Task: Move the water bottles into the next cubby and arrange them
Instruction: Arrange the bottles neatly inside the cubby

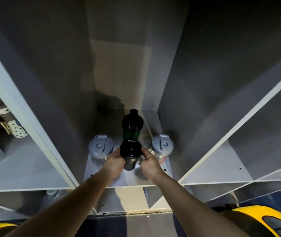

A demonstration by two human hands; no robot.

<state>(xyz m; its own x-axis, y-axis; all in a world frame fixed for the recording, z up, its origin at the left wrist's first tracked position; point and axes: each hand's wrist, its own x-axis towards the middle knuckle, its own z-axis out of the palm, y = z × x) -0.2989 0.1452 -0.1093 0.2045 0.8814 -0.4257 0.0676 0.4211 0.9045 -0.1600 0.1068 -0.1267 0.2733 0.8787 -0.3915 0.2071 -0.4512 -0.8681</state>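
Several bottles stand in the middle cubby (129,181) of a grey shelf unit. A dark bottle with a black lid (130,153) is at the front centre, upright. My left hand (115,164) grips its left side and my right hand (149,164) grips its right side. Behind it stands a green bottle with a black lid (132,125). A clear bottle with a grey flip lid (100,148) stands to the left, just beyond my left hand. Another clear bottle with a grey lid (162,145) stands to the right, against the cubby's right wall.
The left cubby holds a polka-dot bottle (8,124) lying tilted and a pale object at the far left edge. The right cubby (221,168) shows bare shelf. A lower cubby holds another pale bottle (51,195). Yellow objects (259,221) sit on the floor at both bottom corners.
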